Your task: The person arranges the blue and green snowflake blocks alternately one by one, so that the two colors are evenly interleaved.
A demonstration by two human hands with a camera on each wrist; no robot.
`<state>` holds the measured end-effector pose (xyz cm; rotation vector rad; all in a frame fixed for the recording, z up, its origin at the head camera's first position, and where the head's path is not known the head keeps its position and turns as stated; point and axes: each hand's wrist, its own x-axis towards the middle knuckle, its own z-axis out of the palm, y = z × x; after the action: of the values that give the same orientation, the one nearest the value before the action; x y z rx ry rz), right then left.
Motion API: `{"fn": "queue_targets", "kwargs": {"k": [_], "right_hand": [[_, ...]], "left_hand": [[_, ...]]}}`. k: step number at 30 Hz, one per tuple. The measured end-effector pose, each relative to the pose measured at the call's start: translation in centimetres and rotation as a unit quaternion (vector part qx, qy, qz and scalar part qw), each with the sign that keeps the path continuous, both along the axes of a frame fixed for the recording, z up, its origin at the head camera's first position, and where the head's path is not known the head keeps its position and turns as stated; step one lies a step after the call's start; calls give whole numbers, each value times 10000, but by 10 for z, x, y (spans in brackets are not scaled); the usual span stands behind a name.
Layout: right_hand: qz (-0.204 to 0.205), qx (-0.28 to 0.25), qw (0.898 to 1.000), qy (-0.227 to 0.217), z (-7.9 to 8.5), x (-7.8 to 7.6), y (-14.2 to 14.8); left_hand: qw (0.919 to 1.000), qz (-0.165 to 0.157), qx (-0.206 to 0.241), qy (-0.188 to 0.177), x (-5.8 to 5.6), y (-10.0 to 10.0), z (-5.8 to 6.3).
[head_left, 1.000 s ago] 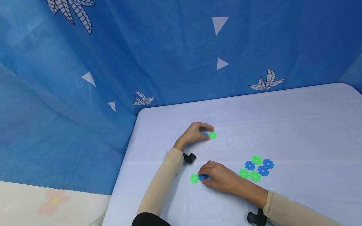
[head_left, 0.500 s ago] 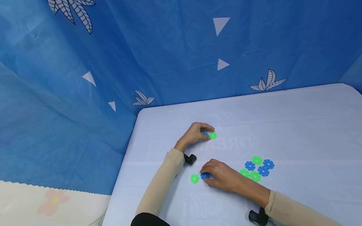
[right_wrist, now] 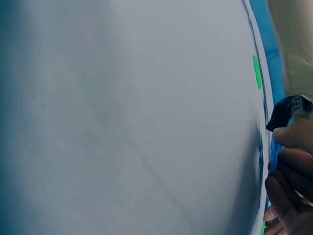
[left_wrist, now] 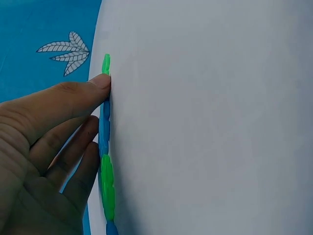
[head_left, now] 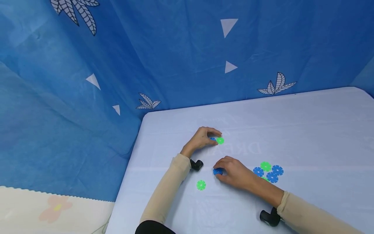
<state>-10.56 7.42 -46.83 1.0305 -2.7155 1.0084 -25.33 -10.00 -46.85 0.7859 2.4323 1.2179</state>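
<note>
My left hand holds a blue notched disc, mostly covered by the fingers, with a green notched disc right beside it. Seen edge-on in the left wrist view, green and blue discs form a row, the thumb on its upper part. My right hand pinches another blue notched disc between thumb and fingers; in the right wrist view this blue disc appears edge-on. A single green disc lies on the table, below and left of the right hand.
Several green and blue discs lie clustered right of my right hand, partly hidden by it. Black wrist devices sit at both cuffs. Behind the white table hangs a blue patterned cloth.
My right hand has moved up and to the right with the blue disc, away from the single green disc, which stays put. The left hand has hardly moved.
</note>
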Motion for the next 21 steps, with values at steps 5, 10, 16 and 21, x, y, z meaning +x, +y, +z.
{"fn": "queue_targets", "kwargs": {"k": [5, 10, 16, 21], "right_hand": [[-415, -41, 9991, -79, 4, -9, 7], [-854, -62, 9963, -110, 6, -20, 13], [-1384, -241, 9895, -346, 8, -34, 20], [-1577, -300, 9861, -431, 10, -46, 26]], "left_hand": [[10000, -63, 20, 48, 0, 0, 0], [9999, -73, -27, 70, 0, 0, -1], [10000, -60, -44, 55, -1, 0, -2], [10000, -42, -43, 38, 0, 0, -1]]}}
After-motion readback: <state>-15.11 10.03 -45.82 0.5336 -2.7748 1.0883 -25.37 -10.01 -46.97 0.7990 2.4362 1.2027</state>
